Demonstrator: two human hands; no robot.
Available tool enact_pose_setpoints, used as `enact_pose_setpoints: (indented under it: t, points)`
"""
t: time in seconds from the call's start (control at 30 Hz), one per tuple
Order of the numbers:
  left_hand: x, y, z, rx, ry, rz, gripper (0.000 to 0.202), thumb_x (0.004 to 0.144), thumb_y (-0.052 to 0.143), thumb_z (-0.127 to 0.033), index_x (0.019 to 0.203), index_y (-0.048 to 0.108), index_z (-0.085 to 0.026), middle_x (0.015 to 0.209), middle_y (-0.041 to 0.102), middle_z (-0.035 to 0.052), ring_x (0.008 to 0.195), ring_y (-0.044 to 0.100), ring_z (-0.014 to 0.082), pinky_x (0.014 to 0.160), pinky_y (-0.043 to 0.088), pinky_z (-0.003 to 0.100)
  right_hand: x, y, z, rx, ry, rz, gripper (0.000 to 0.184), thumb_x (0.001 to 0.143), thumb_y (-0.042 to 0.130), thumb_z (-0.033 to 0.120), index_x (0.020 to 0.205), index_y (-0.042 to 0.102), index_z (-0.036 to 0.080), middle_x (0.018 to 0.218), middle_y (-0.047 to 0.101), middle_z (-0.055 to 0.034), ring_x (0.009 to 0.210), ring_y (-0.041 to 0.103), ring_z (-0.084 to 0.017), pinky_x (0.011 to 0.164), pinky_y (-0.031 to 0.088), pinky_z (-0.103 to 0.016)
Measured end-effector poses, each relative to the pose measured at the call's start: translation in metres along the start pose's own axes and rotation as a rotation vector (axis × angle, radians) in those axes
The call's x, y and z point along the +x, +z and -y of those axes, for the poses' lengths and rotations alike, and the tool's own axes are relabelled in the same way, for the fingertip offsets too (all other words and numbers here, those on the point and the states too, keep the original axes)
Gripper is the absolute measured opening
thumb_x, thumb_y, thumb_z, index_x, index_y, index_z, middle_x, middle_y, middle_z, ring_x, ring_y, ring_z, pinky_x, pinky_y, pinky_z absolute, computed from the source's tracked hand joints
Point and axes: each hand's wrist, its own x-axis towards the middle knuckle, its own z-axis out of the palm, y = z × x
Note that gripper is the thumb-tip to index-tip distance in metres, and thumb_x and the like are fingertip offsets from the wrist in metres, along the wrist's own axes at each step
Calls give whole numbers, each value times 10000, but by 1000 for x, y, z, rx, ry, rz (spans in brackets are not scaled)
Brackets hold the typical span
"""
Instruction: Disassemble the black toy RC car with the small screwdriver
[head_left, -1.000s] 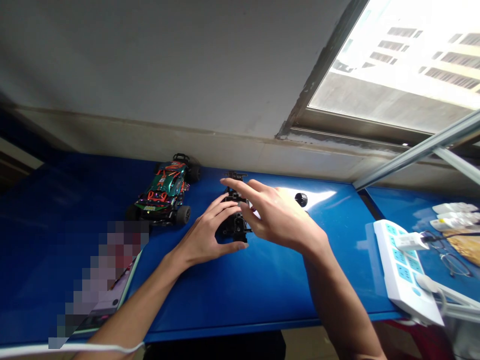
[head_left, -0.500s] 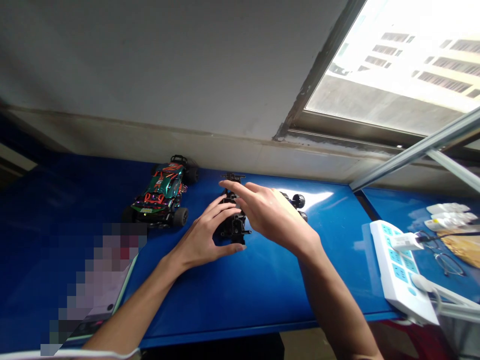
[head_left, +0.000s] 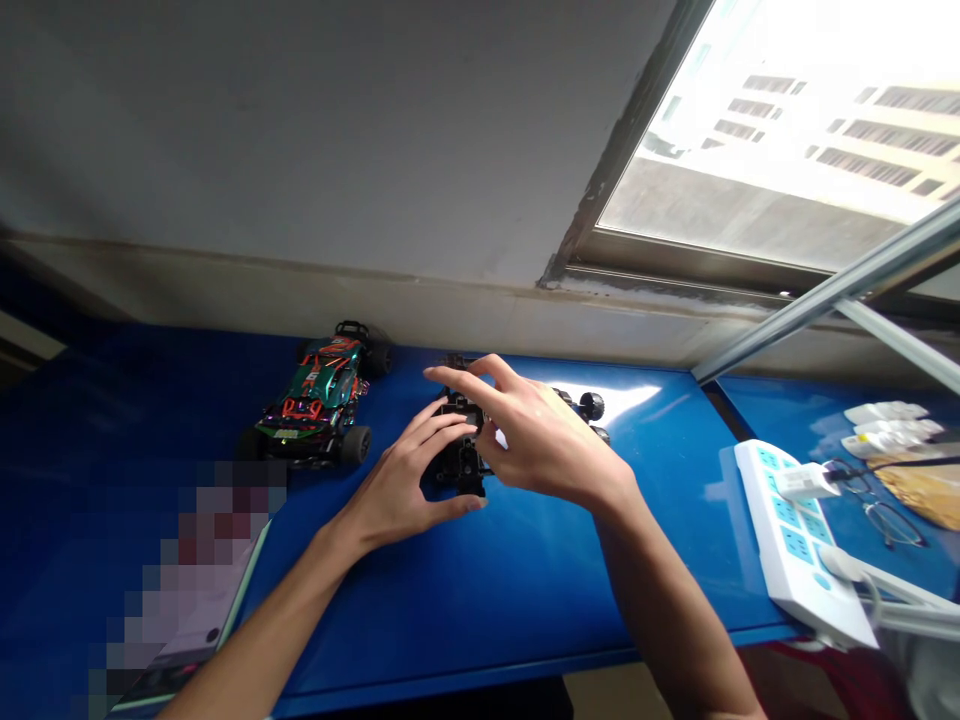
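A black toy car chassis (head_left: 466,462) lies on the blue table, partly covered by both hands. My left hand (head_left: 409,475) grips it from the left, with its fingers across the top and its thumb at the near end. Over the right side of the chassis is my right hand (head_left: 536,430), its index finger reaching towards the far end. Its thumb and other fingers are bent in close to the middle of the chassis; whatever they pinch is hidden. Behind that hand, black wheels (head_left: 592,405) show on the table.
A green and orange toy car (head_left: 322,390) stands at the left, near the wall. A pixelated tablet-like device (head_left: 217,600) lies at the near left. To the right are a white power strip (head_left: 795,540), glasses (head_left: 892,522), small white bottles (head_left: 889,430) and a metal frame bar (head_left: 825,300).
My right thumb and fingers have drawn in closer to the chassis, and the hand's knuckles are more raised. My left hand keeps its grip. The view has shifted slightly.
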Motion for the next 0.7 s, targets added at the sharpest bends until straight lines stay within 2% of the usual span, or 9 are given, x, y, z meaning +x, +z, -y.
enact_pose_setpoints:
  t: [0.17, 0.33, 0.5, 0.7]
  points:
    - [-1, 2, 3, 6, 16, -4, 756, 806, 845, -600, 1437, 590, -269, 1549, 587, 113, 1586, 314, 449, 1270, 337, 672, 0, -1, 2, -33, 63, 21, 675, 984, 436, 126, 1619, 394, 350, 1273, 666, -76, 881, 692, -203, 705, 475, -307]
    - [-1, 2, 3, 10, 10, 5, 777, 819, 831, -608, 1456, 563, -255, 1563, 572, 121, 1593, 300, 440, 1279, 316, 668, 0, -2, -1, 60, 20, 22, 690, 973, 470, 141, 1624, 390, 355, 1361, 615, -76, 907, 686, -195, 754, 497, -310]
    - [-1, 1, 3, -23, 10, 1, 817, 810, 841, -607, 1482, 531, -262, 1567, 573, 121, 1597, 295, 440, 1285, 315, 654, -3, -8, -6, 156, 8, -28, 705, 935, 468, 110, 1607, 424, 319, 1342, 641, -76, 1028, 669, -229, 850, 514, -345]
    - [-1, 0, 3, -31, 0, 5, 850, 813, 837, -607, 1512, 492, -268, 1559, 579, 119, 1596, 303, 425, 1277, 337, 644, -7, -16, -10, 216, 8, -82, 767, 875, 483, 50, 1597, 441, 305, 1285, 657, -71, 1016, 656, -216, 905, 502, -363]
